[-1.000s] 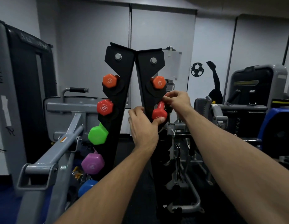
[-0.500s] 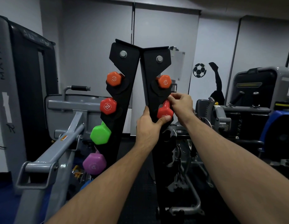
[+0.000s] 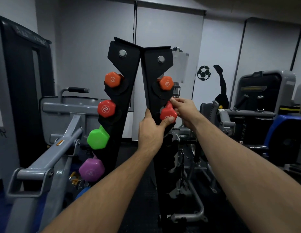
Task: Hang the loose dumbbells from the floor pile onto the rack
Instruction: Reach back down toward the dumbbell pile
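A black A-frame dumbbell rack [image 3: 124, 68] stands straight ahead. At the second slot of its right upright sits a red dumbbell [image 3: 168, 113]. My right hand [image 3: 183, 106] grips the red dumbbell's handle from the right. My left hand [image 3: 151, 130] holds the right upright's edge, its thumb pressed against the dumbbell's near head. An orange dumbbell [image 3: 166, 83] hangs in the slot above. Down the left upright hang an orange [image 3: 112, 79], a red [image 3: 106, 108], a green [image 3: 98, 137] and a purple dumbbell [image 3: 91, 170]. The floor pile is out of view.
A grey weight machine frame [image 3: 45, 162] juts out at the lower left, close to the rack. More grey gym machines [image 3: 230, 118] and a blue one [image 3: 287, 132] stand to the right. A tall dark machine [image 3: 21, 81] fills the far left. Dark floor lies between.
The view has shifted slightly closer to the rack. My left hand slid from the dumbbell's front onto the upright's edge, thumb staying on the head. My right hand stays on the handle.
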A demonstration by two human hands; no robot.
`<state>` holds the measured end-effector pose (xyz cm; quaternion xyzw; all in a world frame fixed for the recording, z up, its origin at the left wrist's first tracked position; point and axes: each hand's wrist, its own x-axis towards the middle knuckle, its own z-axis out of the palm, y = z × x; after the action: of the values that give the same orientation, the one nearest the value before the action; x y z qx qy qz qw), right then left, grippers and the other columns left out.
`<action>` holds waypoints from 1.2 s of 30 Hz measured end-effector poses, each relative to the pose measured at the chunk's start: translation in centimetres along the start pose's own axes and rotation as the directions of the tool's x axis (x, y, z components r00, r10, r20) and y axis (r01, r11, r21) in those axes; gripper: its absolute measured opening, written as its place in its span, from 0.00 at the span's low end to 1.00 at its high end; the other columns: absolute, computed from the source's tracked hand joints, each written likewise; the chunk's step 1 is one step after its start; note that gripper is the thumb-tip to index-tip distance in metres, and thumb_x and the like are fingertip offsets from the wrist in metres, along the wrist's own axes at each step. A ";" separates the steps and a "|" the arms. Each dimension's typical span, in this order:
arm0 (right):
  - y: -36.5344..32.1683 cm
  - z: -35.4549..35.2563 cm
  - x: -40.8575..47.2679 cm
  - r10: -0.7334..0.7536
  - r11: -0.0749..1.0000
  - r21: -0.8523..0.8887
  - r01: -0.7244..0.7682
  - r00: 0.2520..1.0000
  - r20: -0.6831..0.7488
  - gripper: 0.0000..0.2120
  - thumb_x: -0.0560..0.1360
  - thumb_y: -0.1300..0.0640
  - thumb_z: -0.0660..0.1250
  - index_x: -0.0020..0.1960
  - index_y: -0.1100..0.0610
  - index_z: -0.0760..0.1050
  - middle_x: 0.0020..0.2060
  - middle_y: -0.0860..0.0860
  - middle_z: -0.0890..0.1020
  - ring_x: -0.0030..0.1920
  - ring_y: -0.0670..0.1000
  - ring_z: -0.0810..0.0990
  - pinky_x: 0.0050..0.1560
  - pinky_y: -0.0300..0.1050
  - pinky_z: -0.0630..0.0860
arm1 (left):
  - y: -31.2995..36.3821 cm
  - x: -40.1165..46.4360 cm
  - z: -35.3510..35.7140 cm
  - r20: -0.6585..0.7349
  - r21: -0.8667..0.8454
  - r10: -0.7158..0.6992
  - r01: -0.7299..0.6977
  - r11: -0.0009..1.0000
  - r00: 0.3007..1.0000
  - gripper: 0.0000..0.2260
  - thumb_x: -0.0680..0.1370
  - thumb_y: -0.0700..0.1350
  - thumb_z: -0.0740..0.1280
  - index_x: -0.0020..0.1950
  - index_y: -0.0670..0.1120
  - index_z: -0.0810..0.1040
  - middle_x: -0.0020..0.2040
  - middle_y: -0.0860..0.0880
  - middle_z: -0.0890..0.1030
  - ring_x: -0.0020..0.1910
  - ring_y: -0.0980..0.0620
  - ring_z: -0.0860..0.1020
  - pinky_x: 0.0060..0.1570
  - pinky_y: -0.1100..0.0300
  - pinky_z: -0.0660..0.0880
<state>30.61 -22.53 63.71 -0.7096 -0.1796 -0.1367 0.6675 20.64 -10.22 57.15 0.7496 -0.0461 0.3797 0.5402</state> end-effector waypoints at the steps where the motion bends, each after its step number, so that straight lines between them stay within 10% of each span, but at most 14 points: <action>1: 0.0 0.1 0.0 0.016 1.000 0.017 -0.016 1.000 0.000 0.12 0.83 0.55 0.65 0.62 0.60 0.79 0.53 0.57 0.84 0.51 0.54 0.83 0.52 0.50 0.83 | 0.1 0.0 -0.1 0.001 0.005 0.005 -0.005 1.000 1.000 0.35 0.71 0.65 0.74 0.71 0.49 0.72 0.57 0.52 0.83 0.56 0.51 0.82 0.59 0.49 0.80; 5: 0.6 0.5 0.3 0.069 0.993 0.104 -0.056 0.990 -0.123 0.12 0.83 0.54 0.66 0.60 0.61 0.79 0.53 0.60 0.83 0.50 0.58 0.84 0.37 0.47 0.80 | 0.8 0.3 -0.3 -0.037 0.024 -0.024 0.025 0.999 0.999 0.31 0.71 0.65 0.75 0.67 0.48 0.76 0.54 0.52 0.84 0.54 0.51 0.82 0.57 0.51 0.80; 11: 0.7 1.3 0.9 0.084 0.994 0.074 -0.077 0.991 -0.104 0.05 0.79 0.55 0.72 0.50 0.57 0.82 0.50 0.57 0.85 0.53 0.57 0.85 0.53 0.53 0.83 | 1.2 0.9 0.3 -0.059 0.114 -0.083 0.089 0.989 0.995 0.35 0.70 0.68 0.73 0.67 0.47 0.73 0.55 0.50 0.83 0.55 0.47 0.82 0.55 0.48 0.80; 17: 0.8 1.7 0.9 0.165 0.982 0.101 -0.160 0.986 -0.041 0.07 0.79 0.59 0.69 0.45 0.60 0.83 0.42 0.57 0.86 0.39 0.52 0.84 0.36 0.44 0.79 | 0.5 0.4 0.3 -0.018 0.141 -0.048 0.050 0.989 0.999 0.47 0.67 0.74 0.69 0.76 0.47 0.65 0.60 0.49 0.82 0.59 0.46 0.82 0.58 0.45 0.80; 27: 0.6 0.3 0.6 0.130 0.991 -0.047 -0.127 0.988 0.079 0.08 0.81 0.58 0.68 0.56 0.59 0.83 0.52 0.56 0.85 0.53 0.54 0.85 0.55 0.50 0.83 | 0.4 0.1 0.4 -0.079 0.133 -0.048 0.059 0.989 0.996 0.40 0.68 0.72 0.71 0.71 0.48 0.72 0.51 0.53 0.83 0.51 0.50 0.82 0.54 0.48 0.82; 36: 0.5 0.8 1.1 0.153 0.979 -0.143 -0.143 0.986 0.062 0.07 0.78 0.60 0.71 0.56 0.57 0.81 0.56 0.59 0.82 0.57 0.59 0.83 0.50 0.50 0.82 | 1.0 0.7 0.3 -0.118 0.112 -0.119 0.133 0.985 0.986 0.38 0.65 0.74 0.73 0.62 0.46 0.76 0.49 0.52 0.83 0.49 0.49 0.83 0.51 0.49 0.83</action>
<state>31.80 -21.71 63.67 -0.7698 -0.1408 -0.0728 0.6183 20.81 -10.63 58.39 0.7596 0.0543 0.3879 0.5193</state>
